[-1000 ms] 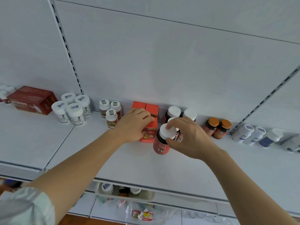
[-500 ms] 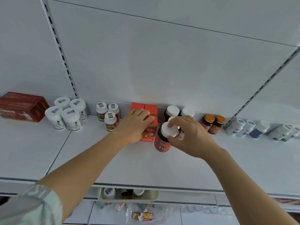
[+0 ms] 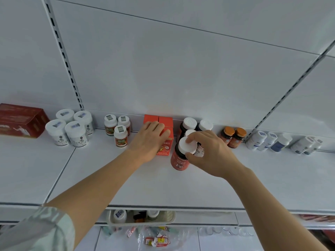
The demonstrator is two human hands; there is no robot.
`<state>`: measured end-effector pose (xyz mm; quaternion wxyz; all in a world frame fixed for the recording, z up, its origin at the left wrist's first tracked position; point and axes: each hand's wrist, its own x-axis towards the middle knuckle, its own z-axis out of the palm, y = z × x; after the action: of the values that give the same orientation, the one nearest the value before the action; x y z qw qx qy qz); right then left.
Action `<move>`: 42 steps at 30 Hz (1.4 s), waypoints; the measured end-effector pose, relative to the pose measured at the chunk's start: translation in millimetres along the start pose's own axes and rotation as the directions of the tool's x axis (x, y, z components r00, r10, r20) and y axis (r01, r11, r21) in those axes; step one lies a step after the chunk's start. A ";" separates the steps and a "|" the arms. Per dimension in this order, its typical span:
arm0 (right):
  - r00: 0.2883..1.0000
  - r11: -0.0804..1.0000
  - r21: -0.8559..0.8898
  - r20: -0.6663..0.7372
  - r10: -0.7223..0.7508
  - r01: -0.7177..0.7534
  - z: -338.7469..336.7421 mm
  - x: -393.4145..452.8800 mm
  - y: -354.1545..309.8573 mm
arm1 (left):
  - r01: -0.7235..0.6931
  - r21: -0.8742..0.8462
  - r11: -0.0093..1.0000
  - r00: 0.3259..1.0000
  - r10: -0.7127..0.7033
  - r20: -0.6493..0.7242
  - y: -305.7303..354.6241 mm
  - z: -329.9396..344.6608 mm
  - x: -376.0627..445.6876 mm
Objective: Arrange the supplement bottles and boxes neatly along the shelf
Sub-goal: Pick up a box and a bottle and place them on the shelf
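Item: red iron bottle point(image 3: 179, 160), white cap, label marked "Fe". It stood on the shelf point(image 3: 163, 185) at the front of a cluster of like bottles, just right of the orange boxes; whether its base was fully seated could not be told. The right hand point(image 3: 210, 153) grasped it from above, fingers and thumb curled round the cap.

Adjoining: white-capped red bottles point(image 3: 189, 124), at least three, ranged behind it toward the back panel and partly hidden by the hand.

Adjoining, left: orange boxes point(image 3: 164, 122), two at the back wall and one in front. The left hand point(image 3: 150, 140) rested over the front box, fingers curled over its top edge, holding it steady or pressing it back; which of the two could not be told.

Step in hand, as judged: closing the iron bottle into its group while squaring the boxes beside it.

Next move, as judged: a short push or set-down to bring the bottle into line behind its fellows, label to the front, without nudging the neighbours; then release.

Further along: three brown-labelled bottles point(image 3: 119, 135) left of the boxes; four white jars point(image 3: 72, 131); a dark red carton point(image 3: 20, 120) at far left. To the right, two orange-capped bottles point(image 3: 233, 136), then white bottles point(image 3: 268, 141) lying tilted against the wall, apparently still to be stood up.
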<state>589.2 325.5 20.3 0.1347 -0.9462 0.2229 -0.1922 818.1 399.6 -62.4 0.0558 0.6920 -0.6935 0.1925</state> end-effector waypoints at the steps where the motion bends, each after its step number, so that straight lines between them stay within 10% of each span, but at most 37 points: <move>1: 1.000 1.000 0.000 0.001 -0.006 0.006 -0.1 -0.8 0.1 | 0.007 0.000 1.000 1.000 -0.007 0.000 0.3 0.2 -0.5; 22: 0.977 0.961 0.186 0.017 -0.213 0.206 3.7 37.7 -6.5 | 0.380 -0.332 0.864 0.904 -0.423 -0.066 -7.8 -68.4 -57.5; 42: 0.894 0.848 0.310 -0.016 -0.448 0.430 139.8 94.6 -321.8 | 0.767 -0.067 0.638 0.640 -0.768 0.016 -158.4 -163.8 -362.3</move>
<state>845.8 582.5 34.3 0.2380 -0.9446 -0.0355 -0.2231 955.6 801.0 -6.3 0.1604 0.9171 -0.3405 0.1317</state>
